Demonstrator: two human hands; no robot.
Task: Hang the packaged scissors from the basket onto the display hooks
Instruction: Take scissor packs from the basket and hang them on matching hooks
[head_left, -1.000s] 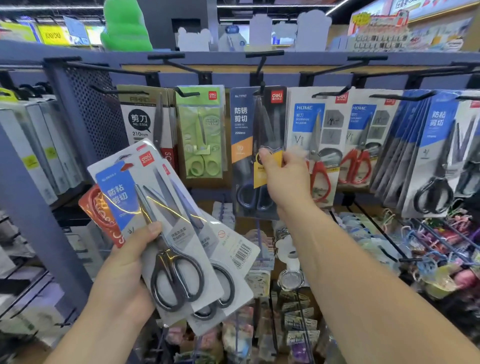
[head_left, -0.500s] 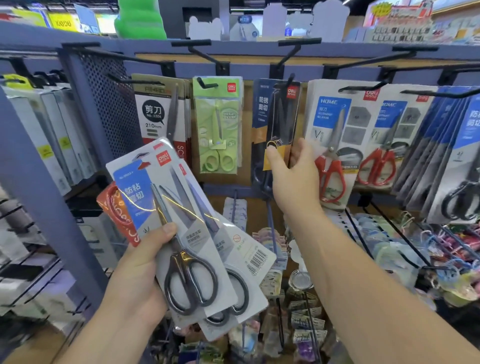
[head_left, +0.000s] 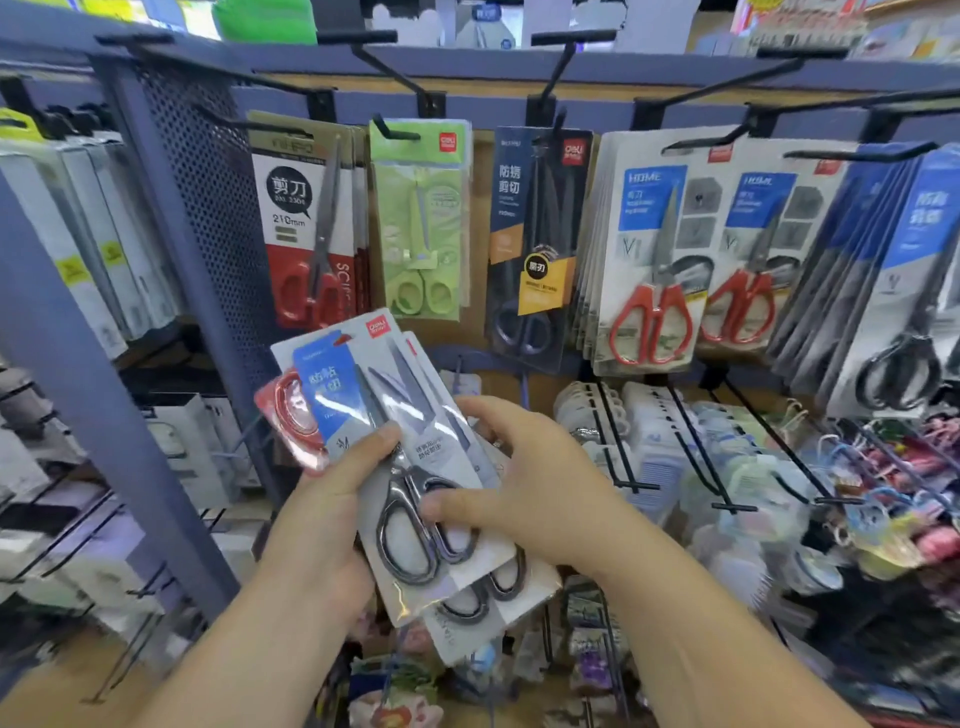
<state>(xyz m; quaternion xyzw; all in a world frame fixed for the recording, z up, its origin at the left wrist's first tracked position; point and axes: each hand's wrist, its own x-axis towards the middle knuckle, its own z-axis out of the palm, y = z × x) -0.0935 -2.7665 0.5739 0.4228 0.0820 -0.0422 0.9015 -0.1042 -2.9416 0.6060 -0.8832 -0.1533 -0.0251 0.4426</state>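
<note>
The left hand grips a fan of grey card packs of black-handled scissors. The right hand has its grip pinched on the front pack, at the handles.

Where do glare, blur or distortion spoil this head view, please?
Head view: glare streaks the front scissors pack gripped by the left hand and pinched by the right hand; motion blur smears print on the hanging packs; wide-angle distortion slants the shelf post.

A fanned stack of blue-and-white scissor packs, black handles down, tilted below the display hooks.
</note>
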